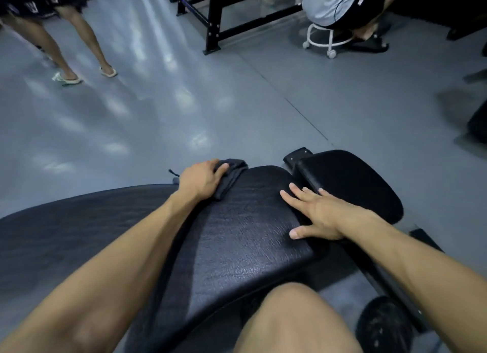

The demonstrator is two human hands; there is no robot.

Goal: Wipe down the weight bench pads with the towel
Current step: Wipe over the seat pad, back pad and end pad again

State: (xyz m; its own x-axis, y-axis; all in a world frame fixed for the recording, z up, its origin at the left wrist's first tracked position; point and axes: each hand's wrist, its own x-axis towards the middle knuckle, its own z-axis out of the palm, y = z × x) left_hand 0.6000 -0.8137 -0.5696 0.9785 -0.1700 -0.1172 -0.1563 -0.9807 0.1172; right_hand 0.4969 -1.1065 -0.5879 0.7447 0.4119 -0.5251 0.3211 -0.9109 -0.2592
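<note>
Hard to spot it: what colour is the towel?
Dark grey towel, under the left hand; head view.

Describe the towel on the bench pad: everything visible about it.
The dark grey cloth towel lies bunched and folded into a narrow strip at the far left edge of the long black textured bench pad. It looks soft and matte, without visible pattern. The left hand presses on it, fingers curled over its upper folds in a loose grip, so part of it is hidden. Its far end droops slightly over the pad's edge. The right hand does not touch it.
</note>
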